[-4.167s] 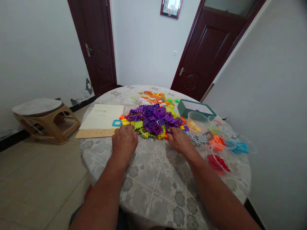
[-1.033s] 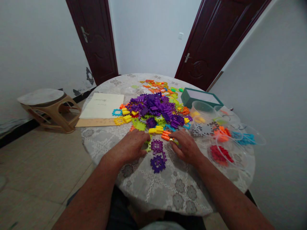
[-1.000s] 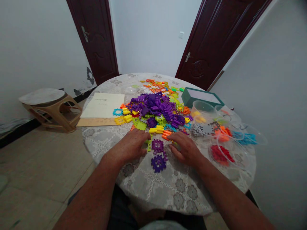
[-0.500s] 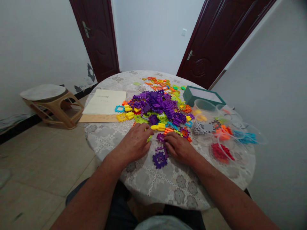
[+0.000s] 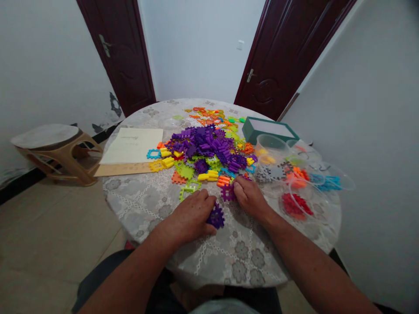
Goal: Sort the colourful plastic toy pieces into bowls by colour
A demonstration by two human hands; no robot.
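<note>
My left hand (image 5: 192, 214) is closed on a dark purple toothed building piece (image 5: 217, 216) close to the near side of the table, its thumb towards me. Just beyond, my right hand (image 5: 250, 196) pinches the right edge of another purple toothed piece (image 5: 227, 192), which has openings in its middle. Lime green toothed frames (image 5: 189, 189) lie beyond my left hand. Yellow tube-like pieces (image 5: 208, 176) and orange ones (image 5: 224, 180) sit between my hands and a big heap of purple pieces (image 5: 209, 144).
On the right stand clear plastic tubs (image 5: 271, 150) with grey, orange, blue and red pieces, beside a green box (image 5: 270, 131). Paper sheets (image 5: 134, 141) lie at the left. Orange and yellow pieces (image 5: 209, 115) spread behind the heap. A stool (image 5: 62, 152) stands left of the round table.
My left hand has come nearer and right, onto the dark purple piece. My right hand has closed on a purple piece. Lime frames that my left hand covered now show. The view has shifted slightly.
</note>
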